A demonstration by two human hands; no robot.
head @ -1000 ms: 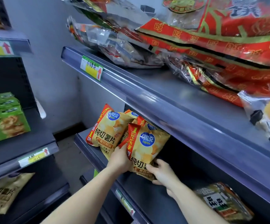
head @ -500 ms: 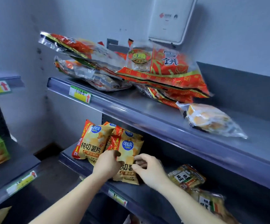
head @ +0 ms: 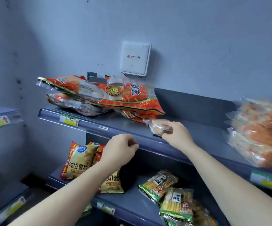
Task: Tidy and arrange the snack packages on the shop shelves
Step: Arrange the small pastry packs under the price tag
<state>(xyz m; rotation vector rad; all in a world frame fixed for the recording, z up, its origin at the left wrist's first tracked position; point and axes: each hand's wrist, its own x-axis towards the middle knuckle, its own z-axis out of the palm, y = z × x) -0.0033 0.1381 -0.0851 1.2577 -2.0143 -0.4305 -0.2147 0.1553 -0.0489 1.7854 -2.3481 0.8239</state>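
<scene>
Off the yellow crinkly potato-chip bags (head: 81, 162) now, right hand (head: 177, 136) fingers (head: 167, 128) grasping small clear-wrapped bread packet (head: 155, 126) on grey upper shelf (head: 115, 128), left hand (head: 120, 150) loosely clenched, empty, just below: chips likely done, top shelf next.

Both bare forearms extend forward and upward from the lower edge of the view, the left from lower left, the right from lower right. The left hand (head: 119, 150) is curled into a loose fist, knuckles up, thumb tucked against the bent fingers, with nothing visibly held. The right hand (head: 177, 135) is raised higher and farther forward, wrist bent slightly, back of the hand toward the viewer; its fingertips (head: 165, 128) pinch a small clear packet (head: 156, 126). The two hands are apart, not touching.
</scene>
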